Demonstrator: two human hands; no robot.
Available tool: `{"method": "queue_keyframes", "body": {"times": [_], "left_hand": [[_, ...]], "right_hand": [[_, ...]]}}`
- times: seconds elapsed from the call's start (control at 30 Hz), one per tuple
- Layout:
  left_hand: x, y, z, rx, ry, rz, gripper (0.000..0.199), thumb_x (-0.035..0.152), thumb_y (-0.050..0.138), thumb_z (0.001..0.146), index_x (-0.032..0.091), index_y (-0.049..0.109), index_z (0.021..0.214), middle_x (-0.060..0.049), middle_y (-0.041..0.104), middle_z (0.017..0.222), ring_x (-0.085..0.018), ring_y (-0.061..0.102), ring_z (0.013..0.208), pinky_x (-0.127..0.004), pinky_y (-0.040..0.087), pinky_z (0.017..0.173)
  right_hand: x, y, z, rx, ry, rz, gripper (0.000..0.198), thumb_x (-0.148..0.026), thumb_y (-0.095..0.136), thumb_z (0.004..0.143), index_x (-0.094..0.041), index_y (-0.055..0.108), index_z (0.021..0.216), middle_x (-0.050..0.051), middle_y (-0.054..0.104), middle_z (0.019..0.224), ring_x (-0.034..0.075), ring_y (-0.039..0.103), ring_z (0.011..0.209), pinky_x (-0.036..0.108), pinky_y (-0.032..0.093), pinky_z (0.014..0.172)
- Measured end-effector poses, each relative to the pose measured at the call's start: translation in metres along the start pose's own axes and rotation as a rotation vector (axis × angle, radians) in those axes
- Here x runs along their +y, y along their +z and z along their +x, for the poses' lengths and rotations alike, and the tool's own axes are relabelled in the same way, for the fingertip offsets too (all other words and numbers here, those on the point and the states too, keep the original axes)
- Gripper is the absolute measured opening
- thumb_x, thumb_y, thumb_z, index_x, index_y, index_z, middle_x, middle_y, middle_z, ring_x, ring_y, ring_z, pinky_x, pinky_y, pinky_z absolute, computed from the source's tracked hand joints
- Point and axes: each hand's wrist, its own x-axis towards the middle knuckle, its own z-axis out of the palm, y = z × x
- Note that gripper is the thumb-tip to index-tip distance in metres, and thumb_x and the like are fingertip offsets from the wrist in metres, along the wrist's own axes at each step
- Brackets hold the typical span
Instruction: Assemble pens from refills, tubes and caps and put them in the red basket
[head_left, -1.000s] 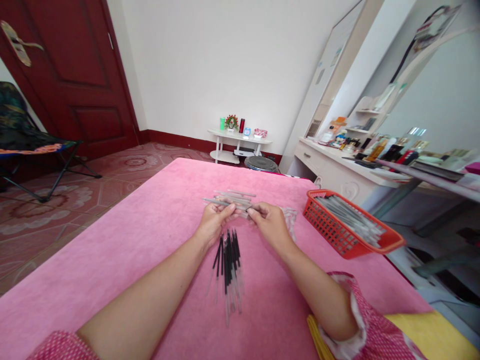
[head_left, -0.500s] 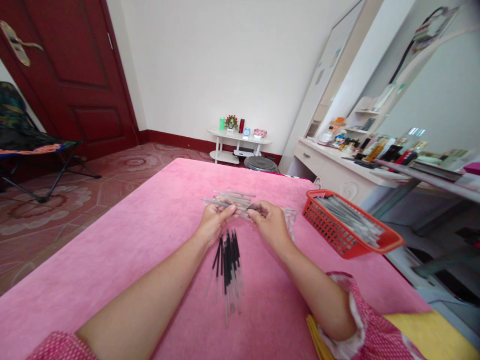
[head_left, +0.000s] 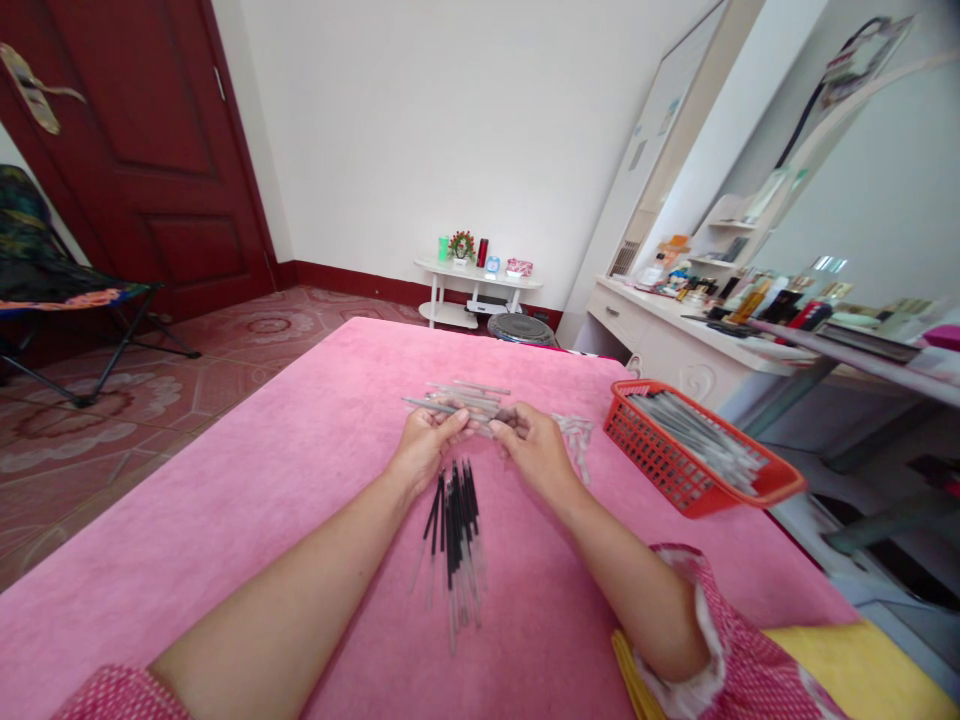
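Over the middle of the pink cloth, my left hand [head_left: 424, 445] pinches a slim grey pen [head_left: 427, 404] between thumb and fingers, its far end sticking out to the left. My right hand [head_left: 538, 447] is closed at the pen's right end, thumb against fingertips; the small part there is hidden by the fingers. Just beyond the hands lie several grey pen pieces [head_left: 480, 387]. Nearer to me, a fanned bunch of black pen refills [head_left: 452, 520] with clear tails rests on the cloth. Small clear pieces [head_left: 576, 437] are spread right of my right hand.
An orange-red plastic basket [head_left: 651, 472] holding many grey pens [head_left: 697, 440] stands on the right of the pink-covered table [head_left: 247, 480]. Yellow cloth [head_left: 847, 665] lies at the near right corner. Beyond are a dressing table [head_left: 675, 335], a low white stand [head_left: 450, 313] and a folding chair [head_left: 67, 290].
My right hand has shifted slightly left, its thumb further along toward my left hand. The left hand keeps its hold on the pen, nearly still.
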Motion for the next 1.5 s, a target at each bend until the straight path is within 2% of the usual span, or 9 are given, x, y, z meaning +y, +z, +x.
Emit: {"method": "queue_keyframes", "body": {"times": [0.17,0.37,0.53,0.7,0.87,1.03,1.2,1.37,1.5], "left_hand": [[0.0003,0.0006,-0.0011,-0.035,-0.004,0.005,0.029,0.019,0.079,0.059,0.011,0.059,0.079,-0.005,0.070,0.077,-0.011,0.065,0.063,-0.021,0.052,0.065],[0.0009,0.0021,-0.0021,-0.024,-0.005,0.002,0.029,0.019,0.079,0.059,0.011,0.060,0.079,-0.004,0.070,0.074,-0.011,0.065,0.062,-0.021,0.052,0.064],[0.0000,0.0022,-0.0022,-0.047,-0.002,0.018,0.030,0.021,0.080,0.058,0.011,0.060,0.078,-0.006,0.071,0.078,-0.011,0.065,0.064,-0.021,0.052,0.065],[-0.0004,0.0008,-0.0009,-0.030,-0.007,0.001,0.031,0.021,0.080,0.058,0.011,0.060,0.080,-0.005,0.070,0.075,-0.011,0.064,0.062,-0.021,0.052,0.065],[-0.0004,0.0013,-0.0016,-0.050,-0.004,0.027,0.027,0.020,0.078,0.060,0.011,0.061,0.079,-0.006,0.070,0.076,-0.011,0.065,0.064,-0.021,0.051,0.065],[-0.0006,0.0011,-0.0009,-0.023,-0.003,0.021,0.030,0.023,0.080,0.058,0.010,0.062,0.078,-0.005,0.070,0.073,-0.011,0.064,0.061,-0.021,0.051,0.064],[-0.0012,0.0014,-0.0005,-0.067,0.008,0.038,0.025,0.023,0.078,0.061,0.010,0.063,0.077,-0.006,0.070,0.075,-0.012,0.065,0.064,-0.021,0.051,0.066],[-0.0006,0.0019,-0.0014,-0.051,0.008,0.024,0.025,0.021,0.078,0.060,0.011,0.062,0.077,-0.005,0.070,0.074,-0.011,0.064,0.062,-0.020,0.051,0.063],[-0.0003,0.0021,-0.0021,-0.072,0.001,0.044,0.025,0.022,0.078,0.061,0.011,0.062,0.077,-0.005,0.070,0.074,-0.011,0.064,0.063,-0.020,0.051,0.063]], "right_hand": [[0.0022,-0.0016,-0.0012,-0.090,0.034,-0.034,0.037,-0.040,0.041,0.088,-0.018,0.055,0.061,0.000,0.056,0.052,0.012,0.051,0.044,0.022,0.037,0.046],[0.0021,-0.0014,-0.0022,-0.007,-0.021,-0.067,0.020,-0.036,0.054,0.081,-0.019,0.057,0.071,-0.001,0.060,0.061,0.013,0.053,0.052,0.021,0.038,0.049],[0.0036,-0.0008,-0.0023,-0.074,0.009,-0.069,0.038,-0.041,0.040,0.088,-0.019,0.057,0.062,0.000,0.058,0.053,0.013,0.053,0.049,0.022,0.037,0.048],[0.0051,0.0015,-0.0024,-0.029,-0.024,-0.074,0.020,-0.036,0.055,0.080,-0.018,0.058,0.074,-0.001,0.062,0.063,0.012,0.054,0.053,0.021,0.038,0.050],[0.0055,0.0018,-0.0037,-0.105,0.000,-0.086,0.040,-0.041,0.039,0.089,-0.019,0.056,0.061,0.000,0.057,0.053,0.013,0.053,0.051,0.022,0.037,0.050],[0.0051,0.0027,-0.0031,-0.016,-0.038,-0.082,0.019,-0.035,0.056,0.080,-0.019,0.058,0.071,-0.001,0.062,0.063,0.014,0.054,0.056,0.022,0.039,0.052],[0.0035,0.0019,-0.0037,-0.094,-0.007,-0.061,0.038,-0.040,0.041,0.088,-0.019,0.056,0.060,-0.001,0.057,0.051,0.013,0.051,0.047,0.023,0.037,0.049],[0.0032,0.0016,-0.0043,-0.051,-0.027,-0.073,0.029,-0.040,0.051,0.083,-0.019,0.057,0.064,-0.001,0.058,0.055,0.013,0.052,0.051,0.022,0.036,0.049],[0.0040,0.0011,-0.0050,-0.110,0.015,-0.057,0.041,-0.043,0.040,0.088,-0.019,0.057,0.061,0.000,0.057,0.051,0.014,0.052,0.049,0.022,0.036,0.049]]}}
